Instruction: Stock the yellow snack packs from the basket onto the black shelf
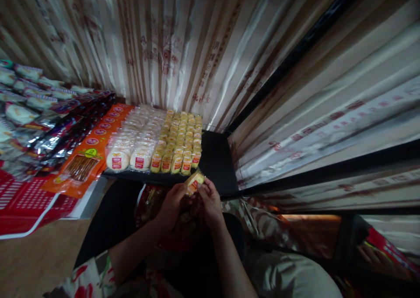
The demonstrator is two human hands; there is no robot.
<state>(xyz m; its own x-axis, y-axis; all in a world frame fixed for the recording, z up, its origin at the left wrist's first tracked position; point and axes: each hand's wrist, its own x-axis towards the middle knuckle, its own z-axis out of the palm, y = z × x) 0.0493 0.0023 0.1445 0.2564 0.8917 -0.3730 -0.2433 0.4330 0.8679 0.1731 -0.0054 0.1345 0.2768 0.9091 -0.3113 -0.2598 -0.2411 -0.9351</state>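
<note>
Between my two hands is a small yellow snack pack (194,182) in clear wrapping with a red and orange label. My left hand (171,207) pinches its left end, and the fingers of my right hand (210,201) close on its right end. Just beyond them, rows of similar yellow snack packs (177,161) stand on a black shelf (218,160). Left of these are two rows of round white wrapped snacks (141,159). Beneath my hands a red container (160,197) holds more packs, mostly lost in shadow.
Orange packets of brown sticks (83,162) and dark shiny packets lie to the left, with white-topped bags (21,112) beyond. A red basket (33,201) stands below them. Pleated printed curtains (164,48) hang behind the shelf, and a dark bar (295,57) crosses them.
</note>
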